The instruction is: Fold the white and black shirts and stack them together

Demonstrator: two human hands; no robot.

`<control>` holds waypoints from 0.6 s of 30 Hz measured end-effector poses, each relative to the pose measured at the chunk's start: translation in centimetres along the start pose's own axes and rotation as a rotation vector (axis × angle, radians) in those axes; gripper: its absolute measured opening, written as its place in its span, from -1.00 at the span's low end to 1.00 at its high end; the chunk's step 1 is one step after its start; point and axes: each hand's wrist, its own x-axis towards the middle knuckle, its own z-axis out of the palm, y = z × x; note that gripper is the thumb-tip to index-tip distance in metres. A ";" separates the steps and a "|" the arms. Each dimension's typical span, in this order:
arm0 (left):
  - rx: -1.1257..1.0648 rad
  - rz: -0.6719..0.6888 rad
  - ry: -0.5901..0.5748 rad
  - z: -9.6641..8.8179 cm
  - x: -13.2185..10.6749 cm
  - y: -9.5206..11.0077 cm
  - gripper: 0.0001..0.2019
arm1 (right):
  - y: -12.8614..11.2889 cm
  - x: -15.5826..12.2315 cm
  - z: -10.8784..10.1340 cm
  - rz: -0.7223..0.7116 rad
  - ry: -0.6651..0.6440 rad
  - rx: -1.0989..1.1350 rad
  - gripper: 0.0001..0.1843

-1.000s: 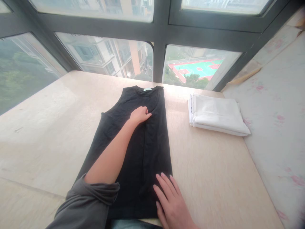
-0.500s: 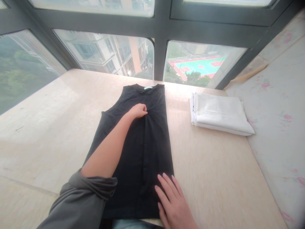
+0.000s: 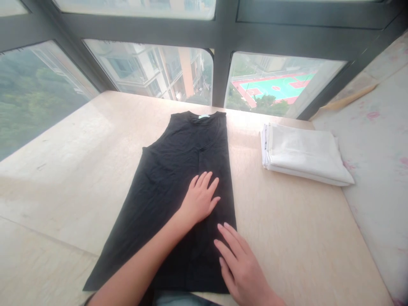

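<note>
A black sleeveless top (image 3: 162, 182) lies spread on the pale ledge, its neckline with a light label toward the window. Its right side is folded inward, and the folded edge runs down the middle. My left hand (image 3: 200, 197) rests palm down on the folded part, fingers spread, holding nothing. Close to it, my right hand (image 3: 240, 261) lies over the lower right edge of the top with its fingers stretched out. The forearm covers part of the lower left of the garment.
A folded stack of white cloth (image 3: 302, 153) sits on the ledge (image 3: 287, 225) at the right, near a flower-patterned wall (image 3: 379, 170). Dark window frames (image 3: 219, 76) border the back. Buildings, trees and a sports court show through the glass.
My left hand has let go of the fabric near the neckline, moved down toward me and spread its fingers on the top. The right hand remains at the lower right edge. The view shifted slightly.
</note>
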 end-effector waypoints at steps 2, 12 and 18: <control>0.014 -0.044 0.000 0.5 -3.1 0.5 -0.41 | 0.8 0.9 0.0 -0.010 -0.075 -0.024 -0.46; 0.232 -0.454 0.064 -1.4 -18.5 -4.2 -0.53 | 2.7 5.7 -1.1 0.007 -0.173 -0.043 -0.73; 0.066 -0.999 0.066 -3.1 -27.0 -7.4 -0.29 | 2.4 19.8 1.5 -0.009 -0.237 -0.001 -0.72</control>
